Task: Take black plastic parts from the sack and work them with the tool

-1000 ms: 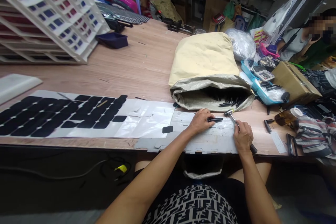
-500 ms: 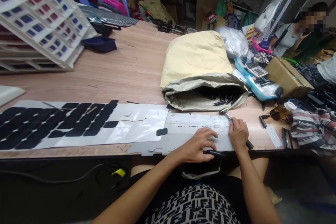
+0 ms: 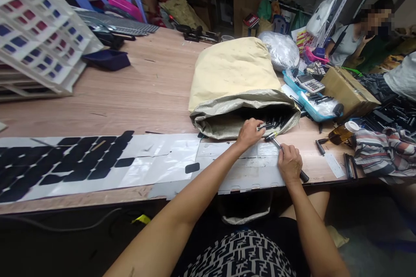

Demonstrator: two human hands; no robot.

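My right hand [image 3: 290,162] is closed around a small hammer [image 3: 275,142], metal-shafted with a black grip. The hammer's head, with a yellowish face, points toward the sack's mouth. At the opening of a big cream sack [image 3: 235,67], my left hand [image 3: 251,133] pinches a slim black plastic piece [image 3: 267,126] between thumb and fingertips. More black pieces [image 3: 280,120] lie inside the sack, partly in shadow. Beneath both hands a grey sheet [image 3: 247,177] covers the table's front edge. Below that edge, an open bag [image 3: 247,220] hangs at my lap.
A white sheet with black rounded patches [image 3: 156,156] stretches along the left. A white plastic basket [image 3: 42,39] stands beyond it. To the right are blue trays [image 3: 316,112], a carton [image 3: 349,93], an amber bottle [image 3: 339,135] and striped cloth [image 3: 373,151]. Another person [image 3: 347,43] sits behind.
My left hand has moved from above the lap bag, where a black piece showed beneath it, forward to the sack's mouth. My right hand keeps its hold on the hammer. The view has shifted slightly.
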